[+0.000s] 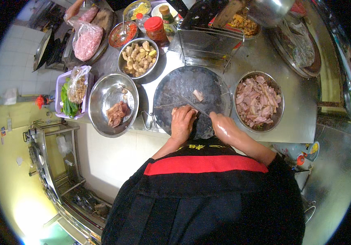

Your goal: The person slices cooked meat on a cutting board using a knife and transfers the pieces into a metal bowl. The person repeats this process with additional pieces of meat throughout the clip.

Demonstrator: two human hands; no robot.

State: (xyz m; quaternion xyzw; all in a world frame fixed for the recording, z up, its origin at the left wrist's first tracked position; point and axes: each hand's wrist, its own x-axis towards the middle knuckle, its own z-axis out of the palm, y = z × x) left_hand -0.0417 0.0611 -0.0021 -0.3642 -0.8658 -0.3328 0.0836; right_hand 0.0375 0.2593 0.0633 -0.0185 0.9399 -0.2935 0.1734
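Observation:
My right hand (225,125) grips the handle of a knife (194,105), whose blade angles up and left across a round dark chopping board (178,79). My left hand (183,122) presses on a piece of meat on the board, close beside the blade. Most of that piece is hidden under the fingers. A small pale slice of meat (198,95) lies just beyond the blade. On the right, a steel bowl (281,116) holds a heap of sliced meat (256,99). To the left, a larger steel basin (99,101) contains a chunk of meat (117,114) and smaller scraps.
Behind the basin stand a bowl of ginger-like pieces (140,59), a bowl of chopped red chilli (129,34) and a red-lidded jar (155,29). A wire rack (209,43) borders the board's far side. A purple basket (58,92) of green vegetables sits at the left edge.

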